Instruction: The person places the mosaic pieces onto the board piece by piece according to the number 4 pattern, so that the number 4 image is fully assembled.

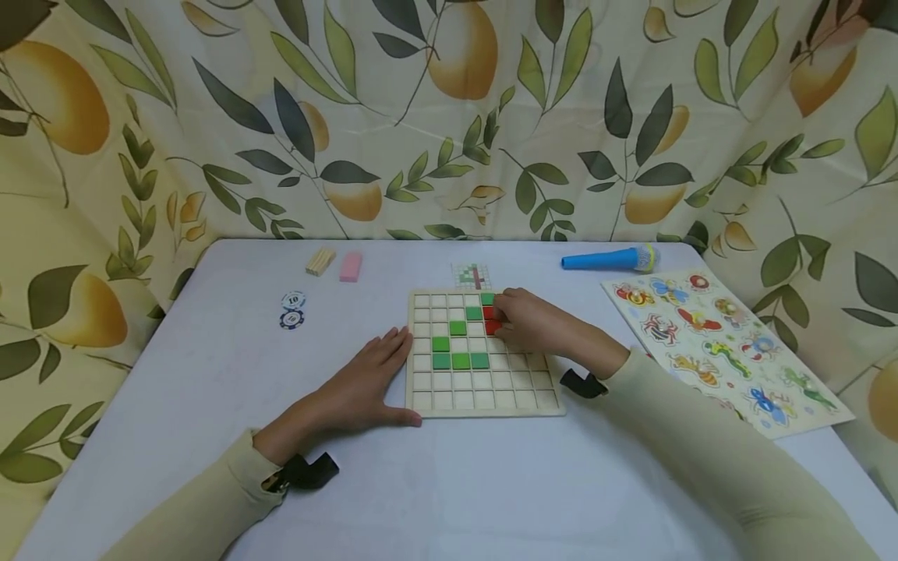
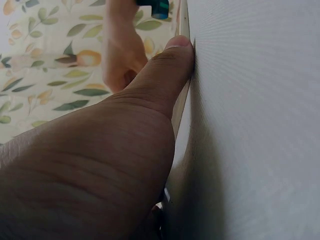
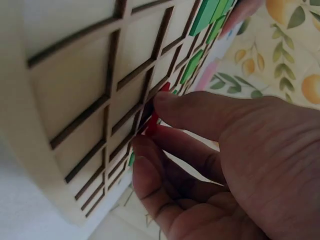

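A wooden grid board [image 1: 484, 389] lies mid-table with several green tiles [image 1: 460, 360] set in its cells. My right hand [image 1: 500, 315] reaches over the board's upper right part. There its thumb [image 3: 200, 112] and fingertips pinch a red tile [image 3: 152, 126] at a cell, beside another red tile [image 1: 489, 312]. My left hand [image 1: 365, 382] lies flat on the table with straight fingers. Its thumb [image 2: 165, 75] presses against the board's left edge [image 2: 183, 30].
A small pattern card [image 1: 471, 276] lies just behind the board. Two poker chips [image 1: 291, 310], a bundle of wooden sticks [image 1: 319, 261] and a pink eraser [image 1: 351, 266] sit at the back left. A blue toy microphone [image 1: 609, 259] and an insect puzzle board [image 1: 722, 343] lie at the right.
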`<state>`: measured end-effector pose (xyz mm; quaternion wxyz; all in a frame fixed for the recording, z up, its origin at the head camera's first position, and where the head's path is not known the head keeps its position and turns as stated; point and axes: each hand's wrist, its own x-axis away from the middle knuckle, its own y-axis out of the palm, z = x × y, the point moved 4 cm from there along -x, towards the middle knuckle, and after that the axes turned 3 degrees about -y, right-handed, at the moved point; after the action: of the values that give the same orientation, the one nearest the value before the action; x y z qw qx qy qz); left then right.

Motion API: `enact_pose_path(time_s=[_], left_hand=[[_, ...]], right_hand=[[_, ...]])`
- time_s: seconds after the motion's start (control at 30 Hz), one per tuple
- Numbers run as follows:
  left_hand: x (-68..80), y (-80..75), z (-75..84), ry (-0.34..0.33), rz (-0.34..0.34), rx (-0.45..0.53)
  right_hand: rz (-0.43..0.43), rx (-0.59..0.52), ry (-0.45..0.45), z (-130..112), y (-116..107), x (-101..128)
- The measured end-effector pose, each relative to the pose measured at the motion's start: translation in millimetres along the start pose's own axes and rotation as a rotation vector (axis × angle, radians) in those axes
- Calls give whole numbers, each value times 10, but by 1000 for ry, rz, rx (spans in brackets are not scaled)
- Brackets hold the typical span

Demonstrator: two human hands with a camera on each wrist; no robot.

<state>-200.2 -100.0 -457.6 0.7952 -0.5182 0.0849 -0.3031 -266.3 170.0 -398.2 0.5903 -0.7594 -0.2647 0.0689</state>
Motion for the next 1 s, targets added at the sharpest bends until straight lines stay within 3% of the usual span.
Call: enact_pose_path(time_s=[0.2, 0.33, 0.53, 0.73, 0.87, 1.0], left_hand=[[20, -21, 12, -13, 4, 2], [26, -6, -1, -25, 7, -1], [18, 30, -3, -25, 2, -1], [16, 23, -4, -31, 6, -7], [11, 21, 10, -24, 6, 3], [11, 15, 24, -20, 4, -8]], right_hand=[[-3, 43, -64, -23, 0, -49], [1, 12, -102, -24, -1, -71], [-1, -69, -81, 68, 32, -101], [31, -54, -61, 99, 40, -37], [143, -64, -47, 134, -62, 252], [329, -70, -33, 227, -224, 855]])
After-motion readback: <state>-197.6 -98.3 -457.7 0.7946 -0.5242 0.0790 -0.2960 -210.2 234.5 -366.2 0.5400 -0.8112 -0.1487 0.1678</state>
